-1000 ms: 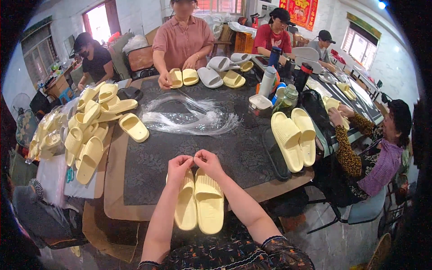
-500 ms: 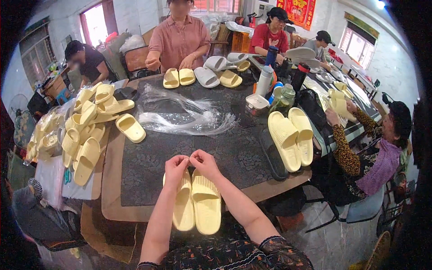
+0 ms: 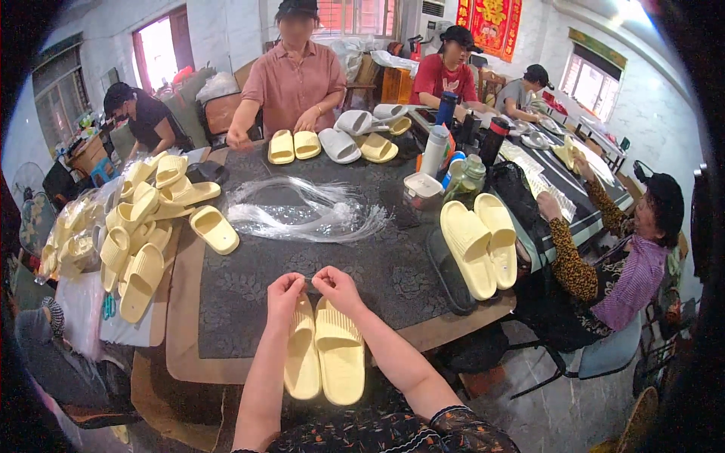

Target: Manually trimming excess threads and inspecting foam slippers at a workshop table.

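A pair of pale yellow slide slippers lies side by side at the near table edge, the left slipper [image 3: 302, 371] partly under my left wrist and the right slipper [image 3: 340, 368] beside it. Just beyond their straps, my left hand [image 3: 285, 296] and my right hand [image 3: 337, 291] meet almost fingertip to fingertip. Both are closed in a pinch; whatever sits between the fingers is too small to make out. Farther off lies a bundle of clear plastic strands [image 3: 302, 226], with a single yellow slipper [image 3: 215, 230] to its left.
Yellow slippers [image 3: 141, 279] are heaped at the left, near turquoise scissors [image 3: 109, 306]. On the right, another yellow pair [image 3: 472, 249] rests by a dark slipper sole. Bottles [image 3: 434, 151] and a lidded tub [image 3: 423, 189] stand behind. A co-worker in pink [image 3: 294, 83] stands opposite; others sit around.
My view has tilted slightly, so the table sits a little lower. My pinched fingertips have drawn slightly apart above the slippers. The co-worker opposite has lowered a hand toward the table.
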The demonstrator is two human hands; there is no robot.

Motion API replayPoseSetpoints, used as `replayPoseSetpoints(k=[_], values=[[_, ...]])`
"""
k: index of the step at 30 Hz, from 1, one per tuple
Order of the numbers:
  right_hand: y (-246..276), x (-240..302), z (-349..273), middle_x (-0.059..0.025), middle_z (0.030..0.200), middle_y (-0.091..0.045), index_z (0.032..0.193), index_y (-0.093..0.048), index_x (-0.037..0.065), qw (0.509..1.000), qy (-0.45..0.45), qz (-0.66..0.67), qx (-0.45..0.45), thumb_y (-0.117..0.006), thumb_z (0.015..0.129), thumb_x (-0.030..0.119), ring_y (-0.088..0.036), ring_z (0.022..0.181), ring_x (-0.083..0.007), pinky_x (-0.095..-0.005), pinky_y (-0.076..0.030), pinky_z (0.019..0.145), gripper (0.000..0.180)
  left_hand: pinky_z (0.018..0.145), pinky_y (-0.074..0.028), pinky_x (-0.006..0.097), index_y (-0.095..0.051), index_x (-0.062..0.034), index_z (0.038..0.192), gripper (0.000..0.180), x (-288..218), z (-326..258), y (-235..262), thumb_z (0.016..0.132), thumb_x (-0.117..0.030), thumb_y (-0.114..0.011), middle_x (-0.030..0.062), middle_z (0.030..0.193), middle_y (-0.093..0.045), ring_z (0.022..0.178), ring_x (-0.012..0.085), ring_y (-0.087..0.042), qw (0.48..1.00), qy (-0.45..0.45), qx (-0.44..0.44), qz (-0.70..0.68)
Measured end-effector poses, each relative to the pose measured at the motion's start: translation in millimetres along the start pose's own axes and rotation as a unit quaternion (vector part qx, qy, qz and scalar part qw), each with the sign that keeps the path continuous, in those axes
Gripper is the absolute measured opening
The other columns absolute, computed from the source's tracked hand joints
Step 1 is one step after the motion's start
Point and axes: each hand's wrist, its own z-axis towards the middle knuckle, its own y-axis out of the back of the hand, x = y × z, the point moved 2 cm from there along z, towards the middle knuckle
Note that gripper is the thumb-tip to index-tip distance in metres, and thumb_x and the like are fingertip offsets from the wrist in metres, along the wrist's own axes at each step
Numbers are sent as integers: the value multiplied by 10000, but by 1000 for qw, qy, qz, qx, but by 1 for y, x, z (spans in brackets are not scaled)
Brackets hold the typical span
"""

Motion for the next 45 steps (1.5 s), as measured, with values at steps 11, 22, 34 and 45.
replayPoseSetpoints(k=[11,22,34,45], values=[[0,-9,3,56,759,-562,889,-592,31,1000,-1,28,10,-635,873,132,-480,673,-19,-195,-410,609,112,604,-414,207,-647,-29,898,71,13,9,3,872,-87,-615,-10,766,-620,657,59,-522,999,1,30,-10],[-7,-9,3,32,736,-567,861,-574,20,993,-14,117,19,-619,863,123,-508,663,-28,-205,-433,603,113,604,-424,203,-657,-17,898,81,5,3,-3,865,-82,-623,-6,761,-631,653,59,-542,998,15,51,38],[-1,1,2,44,713,-550,858,-580,28,999,3,35,3,-624,849,132,-459,627,-30,-210,-399,570,113,590,-412,208,-667,-3,886,115,3,5,-2,851,-106,-631,-3,751,-629,647,57,-528,998,2,57,37],[-1,4,0,62,736,-542,841,-589,38,999,2,24,22,-617,856,112,-469,656,-14,-196,-402,592,81,610,-434,197,-674,-2,883,98,5,4,1,844,-84,-638,2,765,-643,676,56,-557,997,42,59,38]])
